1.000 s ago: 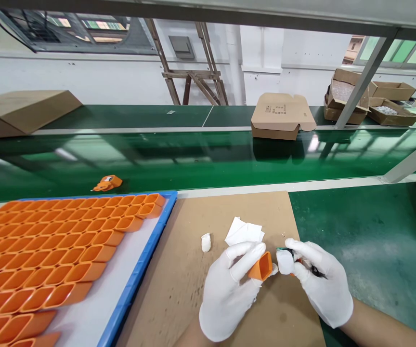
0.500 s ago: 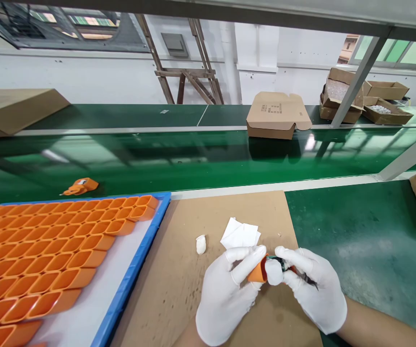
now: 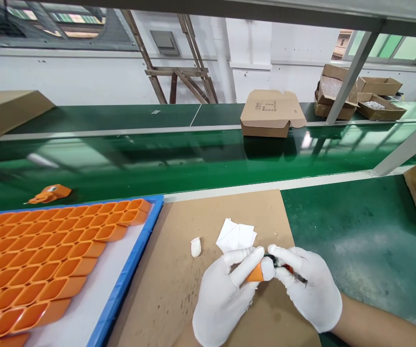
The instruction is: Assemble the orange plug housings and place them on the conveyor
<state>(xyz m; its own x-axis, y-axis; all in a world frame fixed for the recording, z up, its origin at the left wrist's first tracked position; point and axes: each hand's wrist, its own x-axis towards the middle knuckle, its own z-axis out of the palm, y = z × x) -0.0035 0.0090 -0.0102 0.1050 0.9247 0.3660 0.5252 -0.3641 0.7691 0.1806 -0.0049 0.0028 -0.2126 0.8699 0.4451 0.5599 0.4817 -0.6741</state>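
My left hand (image 3: pixel 224 294), in a white glove, is closed around a small orange plastic shell (image 3: pixel 254 274). My right hand (image 3: pixel 307 284), also gloved, pinches a small dark circuit board (image 3: pixel 273 260) with thin wires trailing under the fingers. A white rounded piece (image 3: pixel 267 268) is at the shell's open end, between the two hands. How far it reaches inside is hidden. Both hands are above a brown cardboard sheet (image 3: pixel 179 284). Behind them on the sheet lie some white paper pieces (image 3: pixel 235 235) and a small white lump (image 3: pixel 195 246).
Left stands a blue-edged tray (image 3: pixel 136 260) with rows of orange shells (image 3: pixel 42 270). On the green belt (image 3: pixel 150 166) behind lies an orange part (image 3: pixel 51 193). A flat carton (image 3: pixel 271 113) and open boxes (image 3: pixel 381 106) are farther back. A metal post (image 3: pixel 352 79) rises at right.
The white piece and board have moved left against the orange shell's opening. On the belt, the orange part has shifted left. The whole view has turned slightly.
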